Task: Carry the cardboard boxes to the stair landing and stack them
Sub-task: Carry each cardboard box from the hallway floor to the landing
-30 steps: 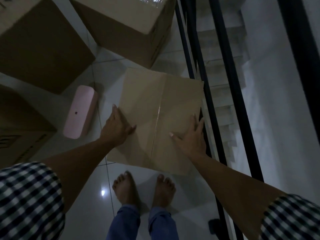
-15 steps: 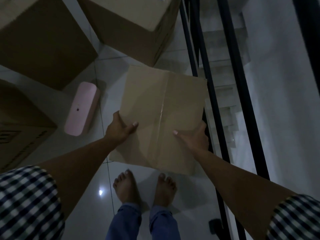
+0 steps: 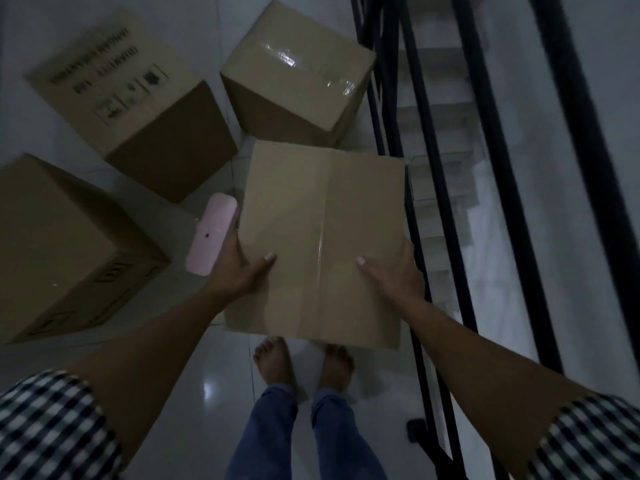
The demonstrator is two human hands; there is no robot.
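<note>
Three boxes [image 3: 162,133] sit on glossy tiles [image 3: 194,393] by black railing [image 3: 426,202]; both hands' fingers clamp a fourth box [image 3: 322,216].

railing [image 3: 412,209] tight on the right, pink case [image 3: 212,233] left, taped box [image 3: 298,74] ahead

Held cardboard box [image 3: 322,237]: plain brown. Printed box [image 3: 131,98]: brown, black markings. Oblong object [image 3: 212,233]: pale pink. Sleeves [image 3: 52,431]: dark-and-white check. Trousers [image 3: 266,434]: blue. Railing [image 3: 485,202]: black.
</note>
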